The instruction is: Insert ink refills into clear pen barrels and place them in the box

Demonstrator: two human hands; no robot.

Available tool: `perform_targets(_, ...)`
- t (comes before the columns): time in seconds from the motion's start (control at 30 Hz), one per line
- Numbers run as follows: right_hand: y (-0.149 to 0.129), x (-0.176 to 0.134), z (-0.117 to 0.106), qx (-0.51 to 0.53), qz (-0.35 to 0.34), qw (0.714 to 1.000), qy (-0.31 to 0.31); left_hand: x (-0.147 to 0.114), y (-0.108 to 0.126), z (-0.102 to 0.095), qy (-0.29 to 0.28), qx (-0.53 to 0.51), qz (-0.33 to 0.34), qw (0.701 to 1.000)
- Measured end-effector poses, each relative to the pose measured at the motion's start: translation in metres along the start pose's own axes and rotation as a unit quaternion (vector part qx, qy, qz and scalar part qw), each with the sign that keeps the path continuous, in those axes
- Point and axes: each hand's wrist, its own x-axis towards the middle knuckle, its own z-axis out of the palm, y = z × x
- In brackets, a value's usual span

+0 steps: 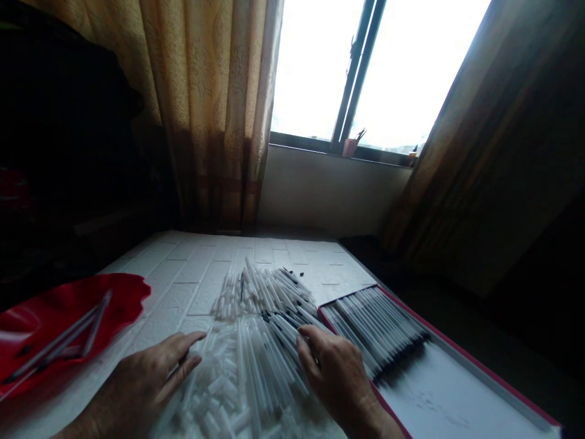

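My left hand hovers at the left of a heap of small clear plastic caps, thumb and forefinger apart with nothing plainly between them. My right hand is closed at the right side of the heap, its finger and thumb pinched on a pale pen with a dark tip. Long translucent pen tubes lie between my hands. Behind them is a pile of short white pieces, with dark-tipped ones at its right. The right hand's lower fingers are partly hidden.
At the right, a red-edged shallow box holds a row of dark-tipped pens. A red wavy-rimmed bowl with several pens stands at the left. Everything is on a white brick-patterned table surface. A curtain and window are beyond.
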Motion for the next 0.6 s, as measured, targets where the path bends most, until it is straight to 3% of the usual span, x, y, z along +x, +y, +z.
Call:
perform_targets(0.17,-0.019,0.001,-0.001,-0.024,0.032,0.998,-0.053,0.001,0.004,-0.003,0.029,0.044,0.033,0.998)
perform_targets(0.3,-0.026,-0.001,0.0,-0.02,0.032,0.998,-0.042,0.004,0.001,-0.007,0.054,0.041,0.032,0.997)
perform_targets(0.47,-0.005,0.001,-0.011,0.0,0.046,0.999,0.011,0.008,-0.023,-0.003,0.093,0.066,0.024,0.993)
perform_targets(0.6,0.024,0.01,-0.033,-0.026,0.166,0.984,0.053,0.013,-0.045,0.001,0.114,0.071,0.0,0.991)
